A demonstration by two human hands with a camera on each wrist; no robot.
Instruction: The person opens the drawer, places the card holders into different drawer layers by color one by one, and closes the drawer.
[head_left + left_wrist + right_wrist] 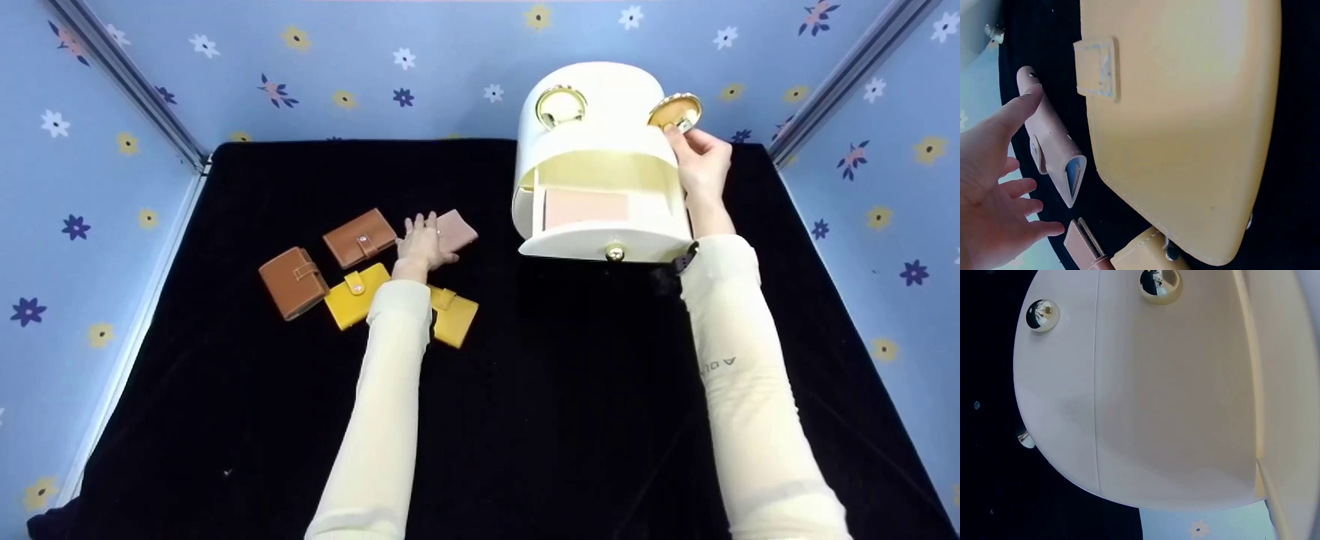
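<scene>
My left hand (pixel 421 244), its fingers spread, reaches over a pink wallet (pixel 454 231). In the left wrist view the thumb lies against or just over this wallet (pixel 1053 135), which has a snap strap. Beside the hand are a brown wallet (pixel 360 238), a yellow one with a snap (pixel 358 296) and another yellow one (pixel 454 319). At the white rounded cabinet (pixel 600 139), my right hand (pixel 705 169) pinches the lower edge of a tilted gold-rimmed disc (pixel 675 112). The right wrist view shows the cabinet's white surface and gold knobs, but no hand.
A drawer (pixel 577 246) with a gold knob (pixel 615 253) is pulled out of the cabinet, and a pink flat item (pixel 585 208) lies in it. Another gold-rimmed disc (pixel 561 107) is at upper left. A second brown wallet (pixel 292 283) lies leftmost on the black cloth (pixel 570 405).
</scene>
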